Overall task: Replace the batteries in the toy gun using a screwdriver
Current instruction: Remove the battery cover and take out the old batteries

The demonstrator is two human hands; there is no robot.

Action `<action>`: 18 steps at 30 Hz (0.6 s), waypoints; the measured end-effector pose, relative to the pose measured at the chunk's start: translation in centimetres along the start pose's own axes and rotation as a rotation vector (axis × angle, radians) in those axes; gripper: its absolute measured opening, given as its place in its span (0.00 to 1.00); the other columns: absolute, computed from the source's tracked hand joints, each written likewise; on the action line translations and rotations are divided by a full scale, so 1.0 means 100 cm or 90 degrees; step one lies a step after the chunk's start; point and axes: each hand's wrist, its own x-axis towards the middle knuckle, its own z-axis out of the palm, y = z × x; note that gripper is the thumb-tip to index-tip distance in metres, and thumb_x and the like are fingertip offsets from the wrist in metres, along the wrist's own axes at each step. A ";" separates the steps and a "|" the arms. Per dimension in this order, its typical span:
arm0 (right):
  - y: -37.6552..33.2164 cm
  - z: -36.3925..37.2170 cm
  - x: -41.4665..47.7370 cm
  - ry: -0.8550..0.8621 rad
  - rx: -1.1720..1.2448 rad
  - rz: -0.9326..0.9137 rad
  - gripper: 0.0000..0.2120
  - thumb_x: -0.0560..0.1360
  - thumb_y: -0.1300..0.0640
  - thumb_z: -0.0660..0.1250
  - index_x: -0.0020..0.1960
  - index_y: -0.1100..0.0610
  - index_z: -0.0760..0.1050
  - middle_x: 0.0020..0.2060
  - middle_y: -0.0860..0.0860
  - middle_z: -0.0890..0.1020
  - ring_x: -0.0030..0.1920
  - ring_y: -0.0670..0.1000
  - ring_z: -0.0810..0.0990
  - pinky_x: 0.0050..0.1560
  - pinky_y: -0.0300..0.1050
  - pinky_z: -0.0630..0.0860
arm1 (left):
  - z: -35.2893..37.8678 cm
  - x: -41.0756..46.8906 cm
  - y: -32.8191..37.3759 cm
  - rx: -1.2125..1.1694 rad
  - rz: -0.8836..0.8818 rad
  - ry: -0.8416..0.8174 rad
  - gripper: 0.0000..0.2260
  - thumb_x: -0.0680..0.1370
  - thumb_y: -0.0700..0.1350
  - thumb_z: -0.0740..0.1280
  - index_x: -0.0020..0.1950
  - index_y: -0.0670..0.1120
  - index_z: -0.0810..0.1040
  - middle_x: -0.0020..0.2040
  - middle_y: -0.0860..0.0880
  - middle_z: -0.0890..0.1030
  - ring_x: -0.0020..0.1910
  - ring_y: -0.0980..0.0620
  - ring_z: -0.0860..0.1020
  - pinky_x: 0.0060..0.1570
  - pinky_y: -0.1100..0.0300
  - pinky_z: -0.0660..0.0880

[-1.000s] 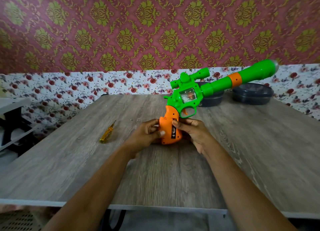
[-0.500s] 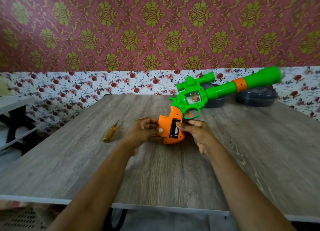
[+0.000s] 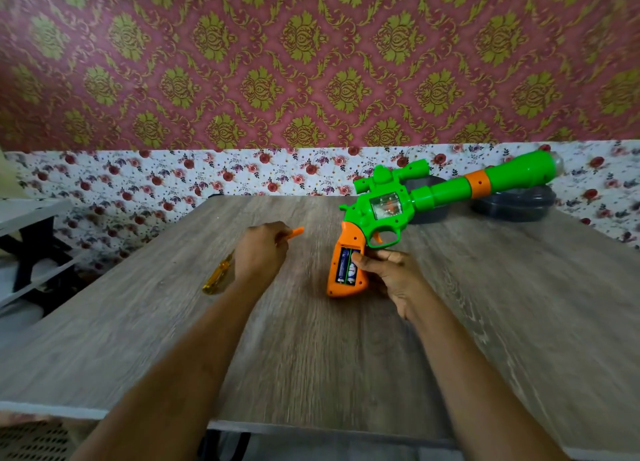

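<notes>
A green toy gun (image 3: 391, 206) with an orange grip stands tilted on the wooden table (image 3: 311, 350), barrel pointing up to the right. My right hand (image 3: 388, 273) grips the orange handle, thumb at the edge of the open battery compartment. Two batteries (image 3: 346, 266) show inside it. To the left of the gun, my left hand (image 3: 261, 249) pinches the orange battery cover (image 3: 295, 232), which sticks out past the fingers. A yellow screwdriver (image 3: 217, 274) lies on the table, partly hidden behind my left wrist.
Two dark round containers (image 3: 516, 204) sit at the table's back right, behind the gun's barrel. A white shelf unit (image 3: 31, 218) stands left of the table. Patterned wallpaper covers the wall behind.
My left hand has pulled the orange cover off the grip and moved left with it. The batteries are now exposed. The right hand keeps its hold on the handle.
</notes>
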 end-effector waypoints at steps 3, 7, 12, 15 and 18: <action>0.001 -0.001 0.001 -0.004 0.002 -0.004 0.08 0.68 0.63 0.72 0.47 0.57 0.80 0.45 0.56 0.83 0.42 0.50 0.81 0.52 0.44 0.76 | 0.011 0.020 -0.002 0.082 0.011 -0.048 0.09 0.78 0.39 0.63 0.55 0.44 0.81 0.44 0.43 0.83 0.37 0.46 0.77 0.35 0.58 0.70; 0.003 -0.002 0.004 -0.007 0.006 -0.002 0.07 0.68 0.63 0.71 0.46 0.57 0.80 0.42 0.54 0.83 0.42 0.49 0.81 0.48 0.41 0.77 | 0.027 0.029 -0.012 0.151 -0.003 -0.130 0.11 0.79 0.38 0.61 0.56 0.46 0.80 0.50 0.43 0.82 0.45 0.46 0.79 0.40 0.55 0.75; 0.004 -0.002 0.005 -0.009 0.000 -0.010 0.09 0.68 0.62 0.72 0.49 0.58 0.80 0.42 0.54 0.83 0.43 0.49 0.81 0.51 0.42 0.77 | 0.035 0.029 -0.020 0.148 -0.006 -0.204 0.14 0.79 0.39 0.61 0.62 0.48 0.77 0.59 0.46 0.79 0.56 0.47 0.78 0.52 0.55 0.74; 0.004 -0.001 0.005 -0.007 0.000 -0.010 0.07 0.69 0.63 0.71 0.47 0.57 0.80 0.42 0.54 0.83 0.42 0.49 0.81 0.51 0.43 0.76 | 0.021 0.026 -0.020 0.088 0.000 -0.170 0.14 0.78 0.39 0.61 0.62 0.47 0.78 0.60 0.45 0.80 0.55 0.46 0.78 0.53 0.52 0.76; 0.004 -0.001 0.004 -0.005 -0.003 -0.014 0.07 0.69 0.63 0.71 0.46 0.57 0.80 0.42 0.54 0.83 0.42 0.49 0.81 0.50 0.42 0.76 | -0.010 0.019 -0.026 0.025 -0.068 -0.030 0.13 0.77 0.41 0.63 0.59 0.46 0.80 0.59 0.44 0.81 0.55 0.45 0.79 0.55 0.51 0.76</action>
